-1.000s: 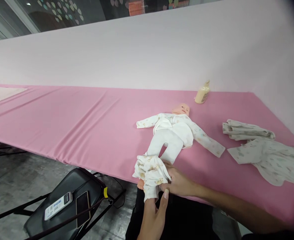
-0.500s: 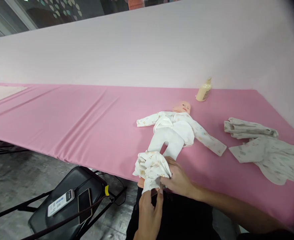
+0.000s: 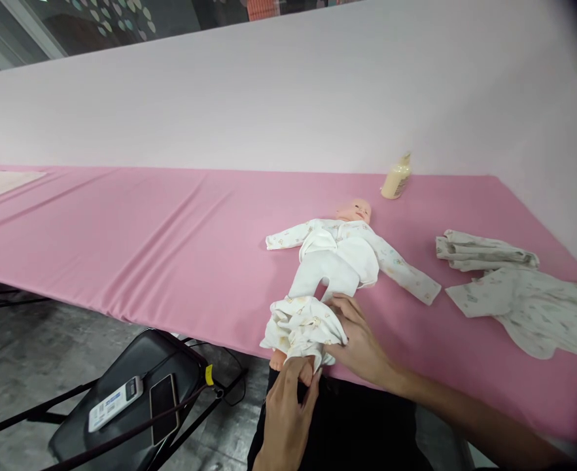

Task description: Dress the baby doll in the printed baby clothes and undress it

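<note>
A baby doll lies on its back on the pink table cover, wearing a long-sleeved white printed top. White cloth covers its hips and upper legs. White printed baby pants are bunched round its lower legs at the table's front edge. One bare foot pokes out at the left; the other shows between the fingers of my left hand, closed around it by the pants cuff. On the right side of the bunched cloth, my right hand grips the pants, thumb below and fingers on top.
A pump bottle stands behind the doll's head. Folded printed cloth and a spread printed garment lie to the right. At the lower left, a black chair holds a phone and a white device.
The pants cloth has shifted up and right with my right hand, and more of the foot shows at my left fingers. The view has turned slightly.
</note>
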Tool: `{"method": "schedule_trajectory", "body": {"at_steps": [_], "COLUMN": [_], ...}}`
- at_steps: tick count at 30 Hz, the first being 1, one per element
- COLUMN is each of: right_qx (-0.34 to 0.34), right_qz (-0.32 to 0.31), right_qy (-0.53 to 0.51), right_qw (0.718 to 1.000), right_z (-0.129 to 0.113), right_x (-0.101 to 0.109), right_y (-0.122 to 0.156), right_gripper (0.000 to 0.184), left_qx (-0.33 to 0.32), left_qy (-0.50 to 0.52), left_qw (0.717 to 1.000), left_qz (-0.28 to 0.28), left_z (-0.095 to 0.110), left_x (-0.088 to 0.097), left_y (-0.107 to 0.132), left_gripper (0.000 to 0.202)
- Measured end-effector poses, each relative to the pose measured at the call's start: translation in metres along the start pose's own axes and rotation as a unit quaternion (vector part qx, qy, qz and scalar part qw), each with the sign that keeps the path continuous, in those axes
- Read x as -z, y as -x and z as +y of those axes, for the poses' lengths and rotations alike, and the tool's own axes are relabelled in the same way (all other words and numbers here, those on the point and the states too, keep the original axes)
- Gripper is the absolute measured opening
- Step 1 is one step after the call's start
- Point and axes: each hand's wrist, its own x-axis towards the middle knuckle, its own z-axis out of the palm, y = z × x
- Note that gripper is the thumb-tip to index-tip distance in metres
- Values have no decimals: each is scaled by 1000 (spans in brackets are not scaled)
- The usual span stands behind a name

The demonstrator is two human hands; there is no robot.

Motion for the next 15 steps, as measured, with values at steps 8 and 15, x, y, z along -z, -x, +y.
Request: {"method": "schedule_trajectory", "body": {"at_steps": [8, 15], "right_qx": [3, -20], "right_qz": [-39, -88], "right_qy": [57, 46], "right_qw": [998, 995], "right_z": [15, 26], "right_x": [30, 44], "right_y": [-2, -12], "right_gripper": [10, 25], "left_qx": [-155, -149], "left_qy": [-41, -58], "left_qw": [987, 986], "left_qz": [14, 53], "left_z": [-2, -8], "left_x": [2, -3], "left_y": [-1, -1], "left_gripper": [31, 30]}}
